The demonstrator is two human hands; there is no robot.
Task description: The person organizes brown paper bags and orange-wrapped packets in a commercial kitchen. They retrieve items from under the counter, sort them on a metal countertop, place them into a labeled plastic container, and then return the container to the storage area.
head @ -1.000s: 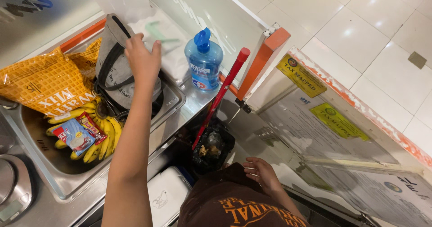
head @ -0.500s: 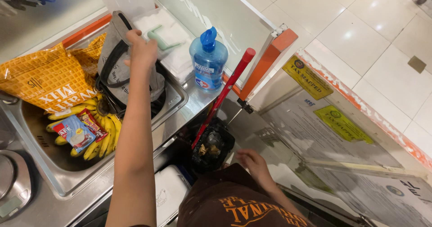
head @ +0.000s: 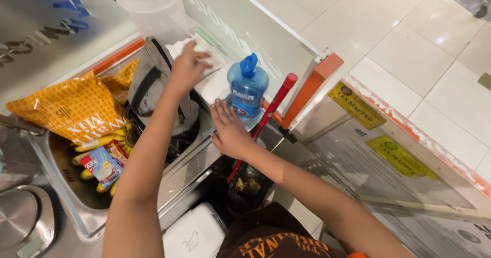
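Left grip [head: 189,66] clutches white cloth [head: 197,48] beside blue bottle [head: 247,90]

clear jug [head: 148,7] cut off at top edge, metal scale [head: 23,219] cropped left

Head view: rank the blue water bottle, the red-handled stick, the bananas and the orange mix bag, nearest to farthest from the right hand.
From the right hand:
1. Blue water bottle, just beyond the fingertips.
2. Red-handled stick, right beside it.
3. Bananas, left, in the sink.
4. Orange mix bag, far left.
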